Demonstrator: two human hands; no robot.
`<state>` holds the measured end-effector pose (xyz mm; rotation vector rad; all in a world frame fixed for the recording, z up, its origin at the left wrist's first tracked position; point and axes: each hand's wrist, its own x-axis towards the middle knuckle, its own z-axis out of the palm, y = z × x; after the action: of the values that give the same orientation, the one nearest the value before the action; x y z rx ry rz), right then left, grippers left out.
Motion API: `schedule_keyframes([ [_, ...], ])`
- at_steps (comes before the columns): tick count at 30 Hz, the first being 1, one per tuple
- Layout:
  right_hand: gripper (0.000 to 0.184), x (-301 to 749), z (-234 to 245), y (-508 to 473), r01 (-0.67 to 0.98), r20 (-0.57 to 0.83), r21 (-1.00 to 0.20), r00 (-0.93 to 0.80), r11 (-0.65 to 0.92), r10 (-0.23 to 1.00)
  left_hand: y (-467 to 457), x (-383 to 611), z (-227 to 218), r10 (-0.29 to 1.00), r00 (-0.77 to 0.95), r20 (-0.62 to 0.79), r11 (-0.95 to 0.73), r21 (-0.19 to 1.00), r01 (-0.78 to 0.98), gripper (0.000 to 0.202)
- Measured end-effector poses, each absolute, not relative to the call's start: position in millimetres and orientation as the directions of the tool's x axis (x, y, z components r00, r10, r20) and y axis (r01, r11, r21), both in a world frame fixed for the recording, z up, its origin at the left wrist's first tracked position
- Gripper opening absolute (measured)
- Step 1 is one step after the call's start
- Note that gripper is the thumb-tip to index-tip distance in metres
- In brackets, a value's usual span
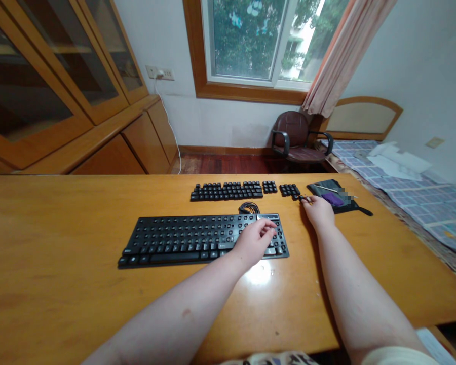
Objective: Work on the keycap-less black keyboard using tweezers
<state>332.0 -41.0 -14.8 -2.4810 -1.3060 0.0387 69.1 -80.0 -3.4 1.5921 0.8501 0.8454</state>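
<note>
Wooden desk (64,228) fills the foreground, with a window (247,45) toward half past twelve and a maroon armchair (292,132) between one and two, taking the keyboard as the hub of the clock. That black keyboard (182,238) lies flat on the desktop, many of its key positions bare (the bottom row at its near left still carries its caps), and a coiled cable (250,207) rests at about two o'clock. Left forearm slants in from seven o'clock, so the left hand (253,238) sits above the keyboard's three o'clock end, back of the hand up, fingers bent and aimed at three, thumb drawn close to them; I cannot tell whether it grasps anything. Right forearm comes up from four o'clock, nearly straight, its wrist low, and the right hand (319,214) angles toward ten with thumb and fingers bunched at the small block of black keycaps (289,190); whether they grip a cap or only touch one is unclear. A longer row of keycaps (228,191) lies between twelve and one, while a dark pouch (329,184) bearing a purple item (332,198) lies just beyond the right hand.
</note>
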Motion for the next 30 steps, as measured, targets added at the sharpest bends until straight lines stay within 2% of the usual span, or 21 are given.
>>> schedule_keyframes([
  [13, 0.032, 333, -20, -39, 0.807, 0.142, -0.331, 0.554, -0.488, 0.820, -80, 69, -2, 0.860, 0.501, 0.093, -0.162, 0.982, 0.097, 0.016],
  [15, 0.034, 331, -18, -41, 0.815, 0.207, -0.343, 0.550, -0.467, 0.809, -80, 69, -3, 0.862, 0.498, 0.097, -0.164, 0.982, 0.092, 0.017],
  [18, 0.037, 328, -16, -44, 0.849, 0.382, -0.363, 0.512, -0.384, 0.770, -80, 69, -3, 0.863, 0.496, 0.098, -0.166, 0.981, 0.096, 0.017],
  [20, 0.033, 327, -16, -45, 0.877, 0.430, -0.353, 0.461, -0.325, 0.777, -80, 68, -2, 0.862, 0.498, 0.095, -0.167, 0.981, 0.102, 0.016],
  [23, 0.029, 324, -18, -44, 0.903, 0.387, -0.311, 0.405, -0.296, 0.828, -80, 68, 0, 0.861, 0.501, 0.091, -0.166, 0.980, 0.107, 0.016],
  [30, 0.031, 322, -22, -39, 0.905, 0.273, -0.260, 0.403, -0.337, 0.873, -80, 69, -2, 0.857, 0.507, 0.093, -0.169, 0.980, 0.106, 0.017],
])
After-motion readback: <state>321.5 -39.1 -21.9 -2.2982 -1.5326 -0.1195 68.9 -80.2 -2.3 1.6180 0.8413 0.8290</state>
